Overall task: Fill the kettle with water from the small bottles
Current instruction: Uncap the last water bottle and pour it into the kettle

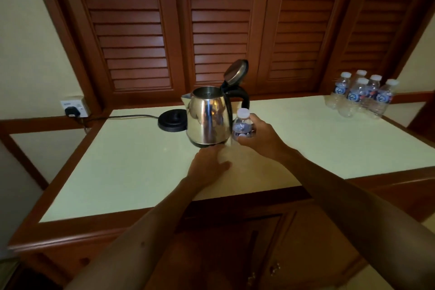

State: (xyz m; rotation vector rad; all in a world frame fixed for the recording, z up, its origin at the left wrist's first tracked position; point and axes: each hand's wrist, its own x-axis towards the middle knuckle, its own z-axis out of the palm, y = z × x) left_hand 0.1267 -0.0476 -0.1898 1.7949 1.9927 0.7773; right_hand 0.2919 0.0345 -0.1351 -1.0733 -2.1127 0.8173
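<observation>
A steel kettle stands on the pale countertop, off its base, with its lid tipped up and open. My right hand grips a small capped water bottle upright just right of the kettle. Just in front of the kettle, my left hand rests on the counter with its fingers around the clear lower part of that bottle; the grip is blurred. Several more small bottles stand grouped at the back right corner.
The black kettle base sits left of the kettle, its cord running to a wall socket at the far left. Wooden louvred doors rise behind the counter. Wooden cabinet doors are below the front edge.
</observation>
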